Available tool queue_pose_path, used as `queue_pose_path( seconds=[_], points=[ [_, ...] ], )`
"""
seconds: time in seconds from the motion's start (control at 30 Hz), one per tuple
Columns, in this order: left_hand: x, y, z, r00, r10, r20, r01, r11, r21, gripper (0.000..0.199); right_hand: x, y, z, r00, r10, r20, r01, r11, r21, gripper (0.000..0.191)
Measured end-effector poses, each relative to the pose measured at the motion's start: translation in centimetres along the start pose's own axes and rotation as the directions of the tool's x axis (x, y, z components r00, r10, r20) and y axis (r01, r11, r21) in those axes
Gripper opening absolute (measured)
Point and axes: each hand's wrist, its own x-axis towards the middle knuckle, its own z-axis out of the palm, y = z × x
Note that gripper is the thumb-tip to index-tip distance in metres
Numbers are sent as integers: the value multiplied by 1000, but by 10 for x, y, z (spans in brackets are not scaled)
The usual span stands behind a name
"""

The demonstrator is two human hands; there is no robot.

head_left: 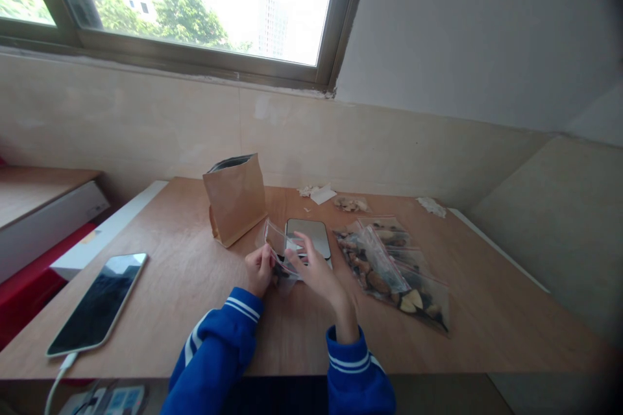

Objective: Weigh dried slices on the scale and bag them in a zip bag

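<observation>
A small clear zip bag [276,235] with a red seal line is held over the front of a flat scale [314,237] with a silver-grey top. My left hand [259,270] pinches the bag's left edge between thumb and fingers. On the bag's other side is my right hand [314,267], its fingers stretched and apart at the bag's mouth; whether the thumb presses on the film I cannot tell. Some dark bits show low in or behind the bag, too blurred to name. Behind my left hand a brown kraft paper pouch [238,198] stands upright with its top open.
Several clear zip bags [389,266] of dried brown and pale pieces lie overlapping to the right. Farther back are a small bag of pale slices [350,204], a white paper scrap [322,194] and crumpled tissue [431,207]. A phone [100,305] with a cable [61,373] lies left.
</observation>
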Motion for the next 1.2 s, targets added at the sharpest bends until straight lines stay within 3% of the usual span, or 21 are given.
queue_pose_path(
  seconds=[0.07, 0.13, 0.3, 0.53, 0.63, 0.7, 0.8, 0.9, 1.03, 1.2],
  points=[
    [-2, 1, -1, 1000, 9, -8, -9, 1000, -2, 61, -12, 4, 5, 996, 29, 84, -35, 997, 74, 79],
    [-4, 1, -2, 1000, 13, -26, -13, 1000, -8, 61, -20, 7, 11, 990, 26, 136, -47, 987, 151, 88],
    [-6, -2, -4, 998, -1, -70, -2, 999, -51, 58, -23, 10, 22, 996, 5, 91, -32, 953, 300, 54],
    [-9, -3, -2, 994, 44, -99, -50, 997, -56, 53, -18, 9, 22, 990, -19, -143, 62, 951, 303, 32],
    [-7, -2, -2, 973, 41, -225, -34, 999, 35, 49, -21, 12, 24, 968, 12, -249, 72, 942, 327, 36],
    [-3, -3, -3, 930, 24, -367, 15, 995, 103, 43, -25, 18, 26, 937, 77, -341, 54, 932, 357, 40],
    [7, -8, -5, 882, -114, -458, 168, 983, 79, 38, -33, 32, 27, 889, 170, -426, 13, 919, 394, 45],
    [11, -13, -4, 925, -281, -256, 294, 956, 12, 43, -40, 48, 25, 846, 232, -481, 7, 896, 444, 49],
    [5, -14, -1, 948, -314, 56, 314, 949, 0, 48, -49, 59, 23, 758, 256, -599, 36, 901, 431, 51],
    [-6, -7, -2, 919, -298, 257, 335, 936, -112, 39, -60, 63, 25, 758, 201, -621, 11, 947, 320, 50]
  ],
)
